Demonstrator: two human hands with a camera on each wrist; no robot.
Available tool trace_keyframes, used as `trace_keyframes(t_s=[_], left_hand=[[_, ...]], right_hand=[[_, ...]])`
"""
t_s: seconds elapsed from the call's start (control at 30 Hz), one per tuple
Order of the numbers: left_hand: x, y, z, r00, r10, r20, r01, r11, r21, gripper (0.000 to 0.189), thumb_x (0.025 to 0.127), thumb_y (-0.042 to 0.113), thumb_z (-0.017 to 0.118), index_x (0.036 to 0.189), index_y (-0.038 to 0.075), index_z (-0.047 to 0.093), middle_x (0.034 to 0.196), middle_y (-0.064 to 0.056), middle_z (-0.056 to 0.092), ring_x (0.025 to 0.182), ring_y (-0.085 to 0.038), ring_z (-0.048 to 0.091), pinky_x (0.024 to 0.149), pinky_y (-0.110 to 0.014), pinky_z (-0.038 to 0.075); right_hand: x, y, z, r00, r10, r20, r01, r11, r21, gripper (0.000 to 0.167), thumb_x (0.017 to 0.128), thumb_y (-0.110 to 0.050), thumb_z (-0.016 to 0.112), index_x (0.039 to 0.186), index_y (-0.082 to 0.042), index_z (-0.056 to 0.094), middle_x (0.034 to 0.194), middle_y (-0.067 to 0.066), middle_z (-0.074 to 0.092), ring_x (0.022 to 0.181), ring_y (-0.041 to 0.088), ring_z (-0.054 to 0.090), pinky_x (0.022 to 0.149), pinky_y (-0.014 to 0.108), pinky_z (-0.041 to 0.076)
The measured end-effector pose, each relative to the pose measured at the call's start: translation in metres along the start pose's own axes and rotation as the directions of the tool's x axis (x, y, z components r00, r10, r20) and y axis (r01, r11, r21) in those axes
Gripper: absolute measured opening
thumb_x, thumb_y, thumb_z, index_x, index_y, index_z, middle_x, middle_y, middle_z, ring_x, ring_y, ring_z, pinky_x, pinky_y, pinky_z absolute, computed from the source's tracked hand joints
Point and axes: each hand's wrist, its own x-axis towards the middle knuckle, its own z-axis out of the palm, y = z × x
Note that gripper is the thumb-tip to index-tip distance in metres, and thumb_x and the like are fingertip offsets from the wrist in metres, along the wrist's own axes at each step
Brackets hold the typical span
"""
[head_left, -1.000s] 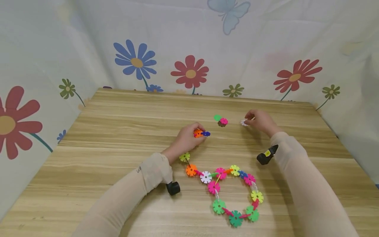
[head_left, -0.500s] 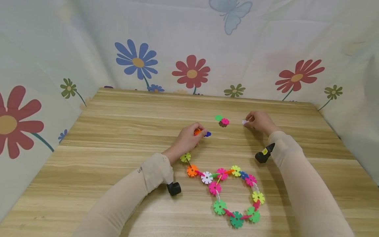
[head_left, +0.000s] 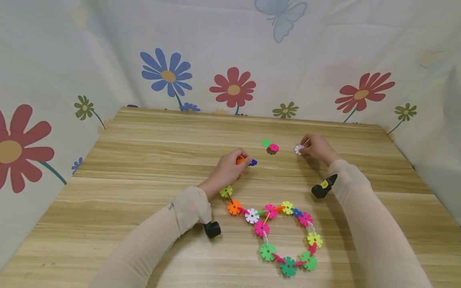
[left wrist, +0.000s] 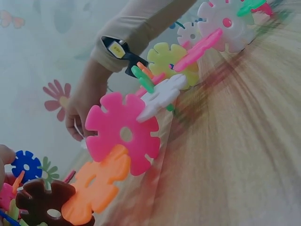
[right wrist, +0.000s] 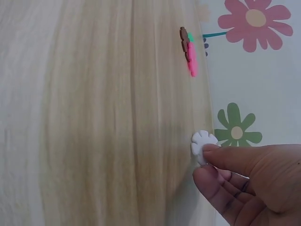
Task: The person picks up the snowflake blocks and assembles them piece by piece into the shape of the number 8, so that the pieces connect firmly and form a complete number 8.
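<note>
My left hand (head_left: 229, 166) holds linked plastic snowflake discs. An orange disc (head_left: 240, 160) and a blue disc (head_left: 253, 163) show at its fingertips. In the left wrist view, fingertips (left wrist: 5, 155) touch near the blue disc (left wrist: 27, 165), close to a brown disc (left wrist: 40, 200). My right hand (head_left: 317, 148) pinches a white snowflake disc (head_left: 299, 149) between thumb and fingers, at the far right; the right wrist view shows this white disc (right wrist: 202, 143) too. A joined chain of colored discs (head_left: 267, 252) lies nearer me, looping into a ring; part near the left hand is hidden.
Loose discs lie between the hands toward the back: a green one (head_left: 265, 143), a pink one (head_left: 274, 147) and a brown one (head_left: 271, 151). The wooden table (head_left: 173, 136) ends at a flower-printed cloth (head_left: 306, 80).
My right hand turns the white disc slightly, so its face now shows more. The left thumb covers more of the orange disc than a second ago. The ring stays put.
</note>
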Motion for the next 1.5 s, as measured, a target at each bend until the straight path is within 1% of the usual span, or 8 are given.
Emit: trace_keyframes(t_s=[0.13, 0.23, 0.43, 0.57, 0.73, 0.93, 1.23, 1.5], left_hand=[[0.0, 0.0, 0.0, 1.0, 0.001, -0.003, -0.001, 1.0, 0.002, 0.026, 0.099, 0.037, 0.051, 0.111, 0.015, 0.06, 0.088, -0.007, 0.066, 0.062, -0.018, 0.059, 0.056, -0.027, 0.048], [-0.001, 0.0, 0.0, 1.0, -0.003, -0.005, 0.003, 1.0, 0.005, 0.027, 0.099, 0.038, 0.05, 0.111, 0.016, 0.059, 0.089, -0.007, 0.066, 0.062, -0.018, 0.059, 0.056, -0.027, 0.048], [-0.001, -0.001, 0.001, 1.0, -0.008, -0.008, 0.008, 1.0, -0.001, 0.027, 0.1, 0.039, 0.048, 0.111, 0.016, 0.059, 0.09, -0.007, 0.065, 0.063, -0.018, 0.058, 0.057, -0.027, 0.048], [-0.001, 0.0, 0.0, 1.0, -0.01, -0.011, 0.01, 1.0, -0.01, 0.027, 0.1, 0.038, 0.048, 0.111, 0.016, 0.059, 0.091, -0.008, 0.064, 0.064, -0.019, 0.058, 0.058, -0.027, 0.049], [-0.002, -0.001, 0.001, 1.0, -0.001, -0.009, 0.001, 1.0, -0.024, 0.025, 0.101, 0.036, 0.048, 0.11, 0.015, 0.058, 0.09, -0.008, 0.064, 0.063, -0.02, 0.057, 0.056, -0.027, 0.047], [-0.001, -0.002, 0.001, 1.0, 0.004, -0.006, -0.004, 1.0, -0.026, 0.026, 0.1, 0.037, 0.048, 0.11, 0.016, 0.058, 0.089, -0.008, 0.064, 0.061, -0.019, 0.055, 0.055, -0.027, 0.046], [-0.001, -0.001, 0.002, 1.0, 0.025, -0.001, -0.025, 0.999, -0.026, 0.027, 0.1, 0.039, 0.047, 0.109, 0.015, 0.058, 0.088, -0.01, 0.063, 0.062, -0.021, 0.056, 0.056, -0.028, 0.047], [-0.001, 0.001, 0.003, 0.999, 0.043, 0.003, -0.043, 0.998, -0.035, 0.026, 0.1, 0.036, 0.048, 0.109, 0.013, 0.058, 0.087, -0.012, 0.063, 0.058, -0.018, 0.053, 0.053, -0.027, 0.044]], right_hand=[[-0.003, -0.001, -0.002, 1.0, -0.017, 0.013, 0.017, 0.999, 0.028, 0.017, 0.092, -0.004, 0.061, 0.102, 0.009, 0.057, 0.086, 0.016, 0.061, 0.065, 0.013, 0.061, 0.059, 0.023, 0.053], [-0.007, -0.004, -0.003, 1.0, -0.019, 0.022, 0.018, 0.999, 0.033, 0.017, 0.095, -0.007, 0.057, 0.103, 0.008, 0.057, 0.083, 0.015, 0.061, 0.066, 0.014, 0.06, 0.06, 0.025, 0.052], [-0.017, -0.013, -0.006, 1.0, -0.012, 0.027, 0.01, 0.996, 0.091, 0.021, 0.099, -0.013, 0.053, 0.108, 0.005, 0.055, 0.091, 0.018, 0.062, 0.066, 0.016, 0.062, 0.061, 0.029, 0.055], [-0.023, -0.017, -0.005, 0.998, -0.042, 0.036, 0.036, 0.988, 0.149, 0.022, 0.099, -0.013, 0.052, 0.111, 0.006, 0.053, 0.093, 0.023, 0.065, 0.065, 0.017, 0.064, 0.061, 0.031, 0.057], [-0.031, -0.023, -0.001, 0.995, -0.091, 0.05, 0.078, 0.971, 0.228, 0.022, 0.099, -0.013, 0.052, 0.111, 0.006, 0.052, 0.091, 0.026, 0.066, 0.065, 0.019, 0.066, 0.062, 0.032, 0.058], [-0.038, -0.036, 0.004, 0.988, -0.137, 0.068, 0.112, 0.952, 0.284, 0.021, 0.098, -0.013, 0.054, 0.109, 0.005, 0.055, 0.089, 0.026, 0.068, 0.063, 0.015, 0.066, 0.061, 0.03, 0.058], [-0.045, -0.058, 0.016, 0.969, -0.208, 0.135, 0.142, 0.911, 0.388, 0.02, 0.098, -0.009, 0.054, 0.107, 0.008, 0.052, 0.085, 0.024, 0.068, 0.062, 0.012, 0.065, 0.063, 0.035, 0.059], [-0.051, -0.076, 0.026, 0.953, -0.256, 0.164, 0.169, 0.893, 0.416, 0.018, 0.098, -0.009, 0.054, 0.105, 0.008, 0.053, 0.084, 0.026, 0.067, 0.064, 0.016, 0.067, 0.063, 0.036, 0.059]])
